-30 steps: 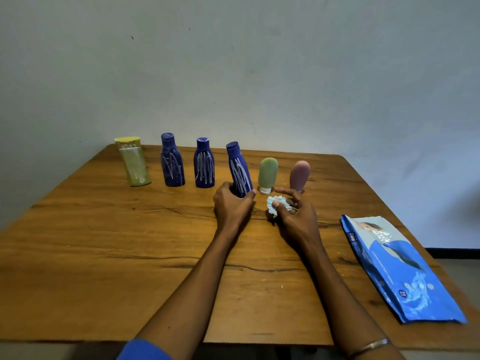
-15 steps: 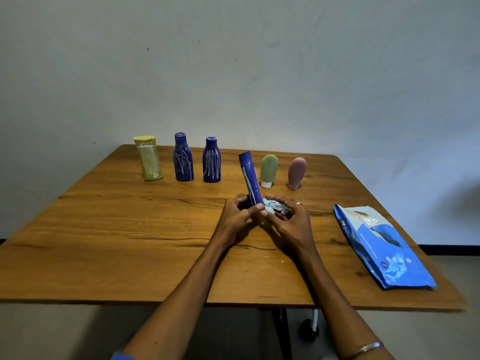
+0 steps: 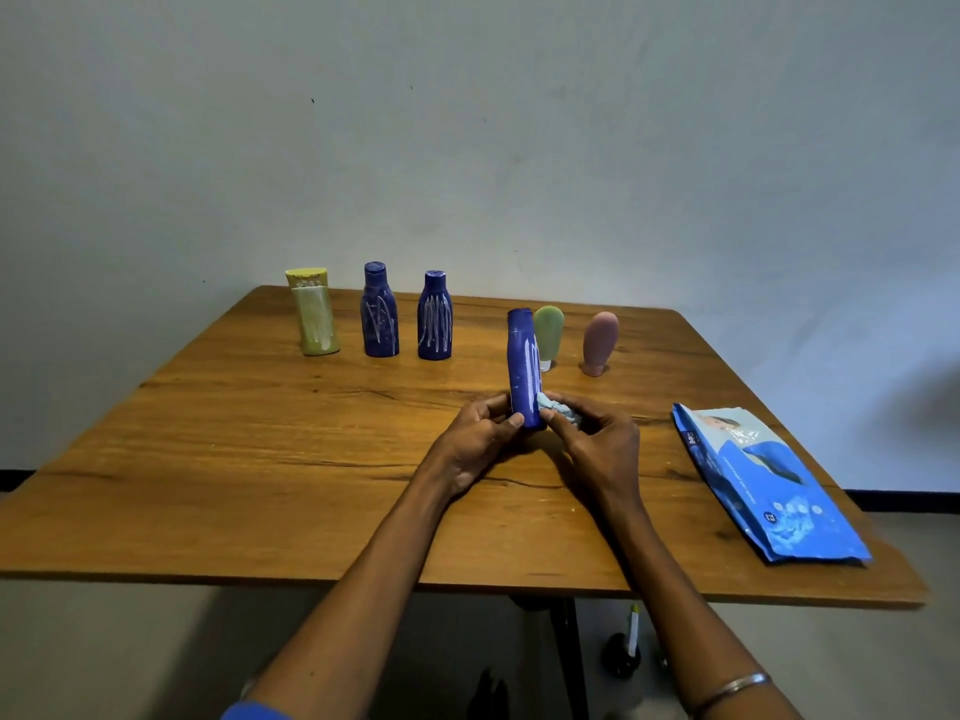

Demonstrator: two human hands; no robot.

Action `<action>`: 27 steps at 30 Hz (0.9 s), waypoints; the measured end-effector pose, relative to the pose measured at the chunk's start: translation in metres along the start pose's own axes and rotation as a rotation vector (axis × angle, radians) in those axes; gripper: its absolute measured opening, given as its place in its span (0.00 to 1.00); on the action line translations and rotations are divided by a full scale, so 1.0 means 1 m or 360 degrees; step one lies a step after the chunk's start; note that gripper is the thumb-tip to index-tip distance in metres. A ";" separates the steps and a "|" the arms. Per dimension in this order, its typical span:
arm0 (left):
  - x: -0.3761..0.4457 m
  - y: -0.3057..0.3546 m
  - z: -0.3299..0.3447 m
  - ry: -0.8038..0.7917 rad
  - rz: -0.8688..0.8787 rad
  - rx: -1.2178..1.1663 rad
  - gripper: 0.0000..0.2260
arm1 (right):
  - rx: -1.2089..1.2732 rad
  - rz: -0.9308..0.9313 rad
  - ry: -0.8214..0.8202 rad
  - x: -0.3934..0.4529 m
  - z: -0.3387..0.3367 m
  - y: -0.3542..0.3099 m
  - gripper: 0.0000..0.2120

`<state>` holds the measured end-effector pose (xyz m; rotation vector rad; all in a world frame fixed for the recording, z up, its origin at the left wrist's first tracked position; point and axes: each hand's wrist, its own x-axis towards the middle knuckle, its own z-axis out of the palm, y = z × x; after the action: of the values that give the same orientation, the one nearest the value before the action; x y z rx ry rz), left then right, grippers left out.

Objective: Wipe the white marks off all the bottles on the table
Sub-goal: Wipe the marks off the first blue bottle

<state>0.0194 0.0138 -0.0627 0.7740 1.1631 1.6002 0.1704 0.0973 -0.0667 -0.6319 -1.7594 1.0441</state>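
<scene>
Frame centre: left hand (image 3: 480, 439) closed round base of blue bottle (image 3: 523, 368), upright. Right hand (image 3: 597, 441) pinches wadded wipe (image 3: 558, 409) against its lower side. Step: wiping bottle. Next: rub upward over streaks; 3 marked bottles (image 3: 380, 310) wait upper left.

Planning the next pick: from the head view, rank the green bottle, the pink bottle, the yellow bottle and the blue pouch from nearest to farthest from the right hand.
1. green bottle, just beyond the right hand.
2. pink bottle, beyond it, slightly right.
3. blue pouch, right edge of the table; close to the pink bottle's rank.
4. yellow bottle, far left of the row.
</scene>
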 end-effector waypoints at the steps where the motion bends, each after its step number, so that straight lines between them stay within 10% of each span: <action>1: 0.001 0.000 -0.001 -0.0001 -0.0015 -0.0005 0.16 | -0.0006 0.0022 0.0005 0.000 0.000 0.001 0.13; 27: 0.004 -0.003 0.007 0.0300 0.0060 0.0095 0.17 | -0.0187 -0.0139 0.0041 0.000 0.004 0.001 0.10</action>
<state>0.0253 0.0205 -0.0634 0.6986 1.3429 1.7049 0.1666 0.0962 -0.0679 -0.6327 -1.8190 0.8744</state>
